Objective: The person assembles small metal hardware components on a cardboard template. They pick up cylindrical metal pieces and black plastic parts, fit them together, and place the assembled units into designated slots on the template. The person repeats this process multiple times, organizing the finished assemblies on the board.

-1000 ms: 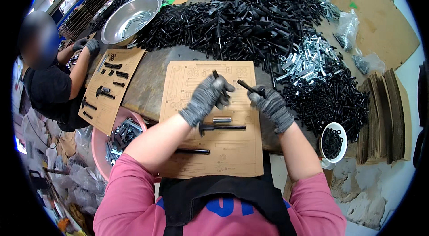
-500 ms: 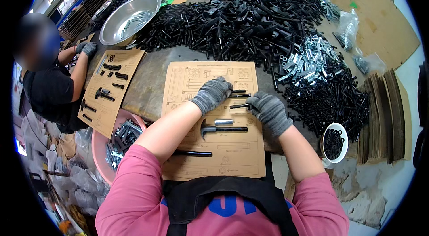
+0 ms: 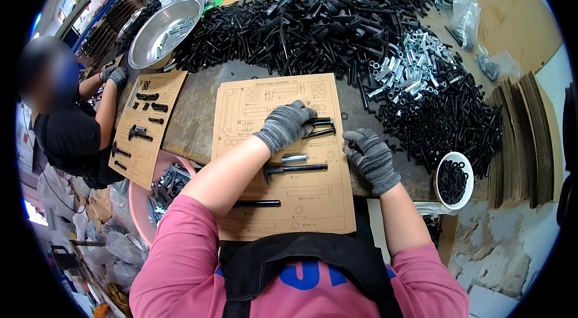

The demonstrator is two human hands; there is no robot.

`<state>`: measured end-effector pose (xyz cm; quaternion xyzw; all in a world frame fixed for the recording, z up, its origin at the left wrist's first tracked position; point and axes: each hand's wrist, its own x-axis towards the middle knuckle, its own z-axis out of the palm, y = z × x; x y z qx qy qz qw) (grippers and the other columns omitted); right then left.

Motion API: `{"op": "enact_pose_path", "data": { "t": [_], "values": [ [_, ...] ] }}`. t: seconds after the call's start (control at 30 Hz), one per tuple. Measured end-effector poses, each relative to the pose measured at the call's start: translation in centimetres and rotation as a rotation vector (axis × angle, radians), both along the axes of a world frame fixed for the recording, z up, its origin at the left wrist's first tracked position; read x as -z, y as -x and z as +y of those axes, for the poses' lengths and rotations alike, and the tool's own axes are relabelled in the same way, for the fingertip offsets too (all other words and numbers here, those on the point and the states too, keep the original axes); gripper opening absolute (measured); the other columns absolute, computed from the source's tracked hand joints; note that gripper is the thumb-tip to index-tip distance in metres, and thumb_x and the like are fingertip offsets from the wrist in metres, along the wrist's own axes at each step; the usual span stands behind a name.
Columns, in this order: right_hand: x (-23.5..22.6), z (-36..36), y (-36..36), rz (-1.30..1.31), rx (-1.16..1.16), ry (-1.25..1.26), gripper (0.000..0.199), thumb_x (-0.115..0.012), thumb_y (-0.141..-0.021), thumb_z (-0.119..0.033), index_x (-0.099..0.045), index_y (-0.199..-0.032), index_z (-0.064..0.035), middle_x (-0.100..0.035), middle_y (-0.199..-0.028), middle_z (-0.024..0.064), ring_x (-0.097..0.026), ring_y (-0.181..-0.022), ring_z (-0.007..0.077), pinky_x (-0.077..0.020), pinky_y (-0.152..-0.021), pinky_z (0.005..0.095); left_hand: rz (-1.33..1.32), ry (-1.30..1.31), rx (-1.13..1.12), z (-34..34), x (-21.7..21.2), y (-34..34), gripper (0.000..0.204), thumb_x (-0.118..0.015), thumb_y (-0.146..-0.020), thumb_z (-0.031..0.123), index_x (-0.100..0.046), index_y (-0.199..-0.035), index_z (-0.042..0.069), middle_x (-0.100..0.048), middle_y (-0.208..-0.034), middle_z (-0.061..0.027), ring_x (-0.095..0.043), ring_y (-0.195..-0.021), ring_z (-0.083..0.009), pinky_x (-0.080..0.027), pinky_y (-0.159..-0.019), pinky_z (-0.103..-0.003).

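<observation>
A brown printed cardboard sheet [image 3: 319, 212] lies in front of me. My left hand [image 3: 285, 127], in a grey knit glove, rests over its upper middle with the fingers closed at the left ends of two short black bolts [image 3: 323, 132]; the fingertips are partly hidden. My right hand [image 3: 372, 160], gloved too, is just off the sheet's right edge, curled with a dark bolt end showing between thumb and fingers. Below the left hand lie a silver sleeve [image 3: 294, 158], a black T-shaped part with a curved head [image 3: 296, 168] and a black rod [image 3: 259, 203], half covered by my forearm.
A big heap of black metal parts [image 3: 289, 26] covers the table's far side, with silver sleeves [image 3: 409, 71] at right. Nearby are a white bowl of black nuts [image 3: 468, 191], stacked cardboard [image 3: 524, 143], a steel basin [image 3: 141, 47] and a pink tub [image 3: 141, 209]. A co-worker sits at left beside another filled sheet [image 3: 135, 149].
My right hand has drawn away from the bolts, right and slightly down, off the sheet's edge. The lower of the two bolts by my left hand now lies tilted. The view has shifted slightly.
</observation>
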<state>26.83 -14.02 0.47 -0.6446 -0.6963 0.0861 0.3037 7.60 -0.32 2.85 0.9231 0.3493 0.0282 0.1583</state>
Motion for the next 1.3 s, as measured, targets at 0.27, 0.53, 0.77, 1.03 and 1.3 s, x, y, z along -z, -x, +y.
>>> {"op": "enact_pose_path", "data": {
  "t": [0.27,0.53,0.77,1.03,1.3],
  "values": [
    [-0.8,-1.2,-0.8,0.113,0.019,-0.078,0.027,-0.065,-0.07,-0.005,-0.06,-0.096,-0.0093,-0.057,-0.088,0.0088,-0.056,-0.079,0.0241,-0.0467,-0.071,0.0323,-0.136,0.016,-0.064,-0.3,-0.1,0.1,0.031,-0.061,-0.078,0.023,-0.058,-0.106,0.01,-0.056,-0.096,-0.0125,-0.057,-0.087,-0.0278,-0.046,-0.078,-0.035],
    [-1.3,-2.1,-1.3,0.266,0.076,-0.073,0.023,-0.064,-0.073,-0.003,-0.061,-0.095,-0.007,-0.058,-0.086,0.0084,-0.057,-0.077,0.0211,-0.0458,-0.07,0.0303,-0.082,0.041,0.099,-2.6,0.3,0.9,0.019,-0.063,-0.075,0.012,-0.061,-0.094,0.007,-0.059,-0.087,-0.012,-0.058,-0.082,-0.0283,-0.048,-0.075,-0.035],
    [-1.0,-2.3,-1.1,0.326,0.085,-0.084,0.023,-0.064,-0.074,-0.007,-0.061,-0.097,-0.0081,-0.058,-0.081,0.0082,-0.057,-0.074,0.0192,-0.0462,-0.068,0.0299,-0.123,0.054,0.154,-2.4,0.9,1.1,0.018,-0.062,-0.074,0.009,-0.06,-0.092,0.007,-0.059,-0.088,-0.0106,-0.057,-0.084,-0.0279,-0.047,-0.076,-0.036],
    [-3.0,-2.2,0.1,0.191,0.106,0.156,0.02,-0.061,-0.077,-0.015,-0.06,-0.094,-0.0056,-0.06,-0.089,0.0127,-0.058,-0.083,0.0265,-0.0467,-0.073,0.0342,-0.243,0.092,0.162,-1.8,1.9,1.8,0.025,-0.063,-0.072,0.006,-0.06,-0.097,0.007,-0.058,-0.092,-0.0116,-0.056,-0.087,-0.0287,-0.046,-0.078,-0.035],
    [-4.3,-3.2,12.2,-0.22,-0.653,0.26,0.019,-0.057,-0.077,-0.027,-0.061,-0.079,-0.0079,-0.057,-0.074,0.0122,-0.058,-0.071,0.0264,-0.0477,-0.061,0.0353,-0.3,0.377,0.084,-1.3,1.3,2.9,0.03,-0.06,-0.078,0.008,-0.058,-0.107,0.007,-0.056,-0.106,-0.0128,-0.052,-0.102,-0.0269,-0.041,-0.09,-0.034]
  ]
}}
